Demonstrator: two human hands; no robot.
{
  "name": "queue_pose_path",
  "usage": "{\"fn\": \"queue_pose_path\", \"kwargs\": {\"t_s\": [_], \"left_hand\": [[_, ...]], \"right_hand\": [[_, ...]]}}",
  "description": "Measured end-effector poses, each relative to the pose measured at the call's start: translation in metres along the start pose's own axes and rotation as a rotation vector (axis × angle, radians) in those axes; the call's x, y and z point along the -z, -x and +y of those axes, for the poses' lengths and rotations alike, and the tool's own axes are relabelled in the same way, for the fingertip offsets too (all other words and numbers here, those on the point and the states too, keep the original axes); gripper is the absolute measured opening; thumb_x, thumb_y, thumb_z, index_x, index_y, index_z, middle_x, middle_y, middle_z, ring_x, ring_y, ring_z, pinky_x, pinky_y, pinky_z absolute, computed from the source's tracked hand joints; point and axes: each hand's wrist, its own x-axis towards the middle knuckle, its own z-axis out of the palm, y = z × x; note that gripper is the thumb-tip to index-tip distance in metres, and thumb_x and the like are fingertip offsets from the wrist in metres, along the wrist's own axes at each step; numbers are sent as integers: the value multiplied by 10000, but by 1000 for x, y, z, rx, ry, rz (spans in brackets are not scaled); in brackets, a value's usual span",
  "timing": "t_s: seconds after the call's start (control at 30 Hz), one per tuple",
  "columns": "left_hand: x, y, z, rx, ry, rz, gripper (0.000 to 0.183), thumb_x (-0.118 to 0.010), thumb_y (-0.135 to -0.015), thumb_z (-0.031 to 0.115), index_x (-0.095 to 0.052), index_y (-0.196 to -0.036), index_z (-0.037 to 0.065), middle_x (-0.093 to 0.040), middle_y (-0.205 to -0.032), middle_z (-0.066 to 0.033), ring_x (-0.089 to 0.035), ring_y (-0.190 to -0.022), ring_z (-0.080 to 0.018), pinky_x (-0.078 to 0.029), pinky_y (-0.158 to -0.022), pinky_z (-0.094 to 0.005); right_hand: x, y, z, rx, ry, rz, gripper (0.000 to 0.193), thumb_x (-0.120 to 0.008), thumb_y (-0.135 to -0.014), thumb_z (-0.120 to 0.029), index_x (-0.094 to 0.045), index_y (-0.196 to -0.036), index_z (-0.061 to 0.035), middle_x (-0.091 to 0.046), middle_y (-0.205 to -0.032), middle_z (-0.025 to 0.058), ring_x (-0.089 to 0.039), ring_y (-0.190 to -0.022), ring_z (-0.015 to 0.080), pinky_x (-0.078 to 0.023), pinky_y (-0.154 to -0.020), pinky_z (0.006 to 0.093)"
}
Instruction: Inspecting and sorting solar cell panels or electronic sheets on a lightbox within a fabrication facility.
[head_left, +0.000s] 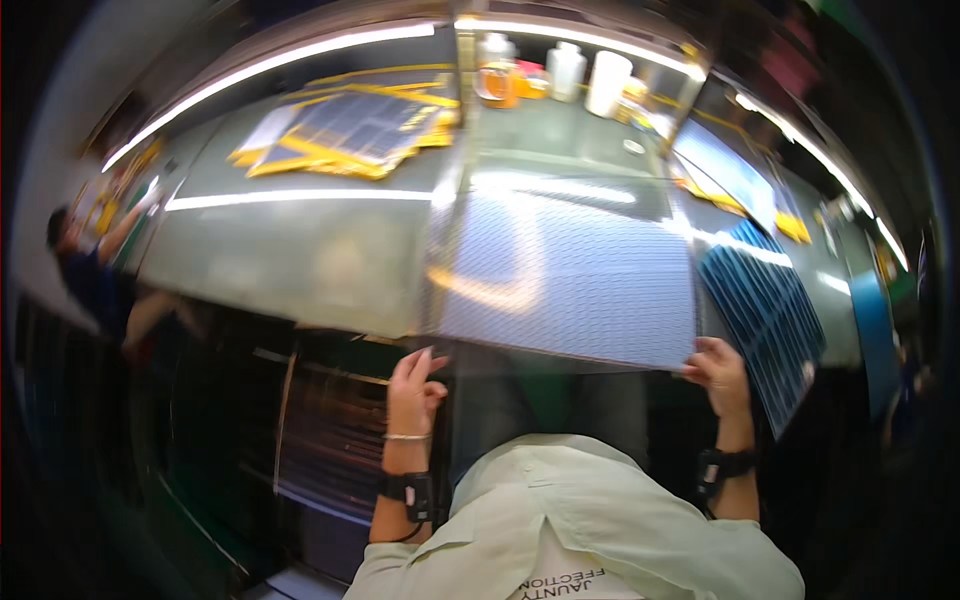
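A flat, shiny bluish panel [590, 275] with a fine line pattern lies in front of me, its near edge at the table edge. My right hand [716, 375] pinches its near right corner between thumb and fingers. Beside the near left corner is my left hand [413, 382], its fingers somewhat apart; no grip on the panel shows there. Bright lamp reflections and blur cover part of the panel's surface. Each wrist wears a black strap with a small device.
Dark sheets with yellow borders [350, 130] are piled at the far left. Bottles [565, 72] and a white cup [607, 84] stand at the back. A blue striped panel [765, 320] leans over the table edge on the right. Another person [95, 265] is at the far left.
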Motion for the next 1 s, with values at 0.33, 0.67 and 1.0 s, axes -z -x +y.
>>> {"fn": "queue_pose_path", "kwargs": {"t_s": [0.33,0.67,1.0], "left_hand": [[-45,-2,12,-249,-531,-58,199,-523,-898,77,-567,-1070,-14,-629,-806,-74,-538,-539,-69,-405,-463,-172],[-52,-35,4,-343,-584,36,158,-576,-867,57,-578,-1009,-12,-619,-778,-45,-539,-587,-70,-425,-516,-174],[-46,-39,8,-272,-506,25,199,-543,-899,109,-568,-1044,-25,-615,-769,-64,-547,-596,-79,-438,-540,-183]], "right_hand": [[21,-9,63,247,319,416,119,-647,-755,-38,-531,-743,-12,-543,-661,23,-507,-565,109,-412,-544,239],[18,-12,78,204,374,426,153,-668,-731,-40,-518,-736,-14,-482,-704,53,-472,-599,140,-401,-570,269],[10,-13,71,327,419,488,143,-649,-741,-18,-507,-753,-19,-465,-690,43,-467,-599,138,-405,-577,265]]}}
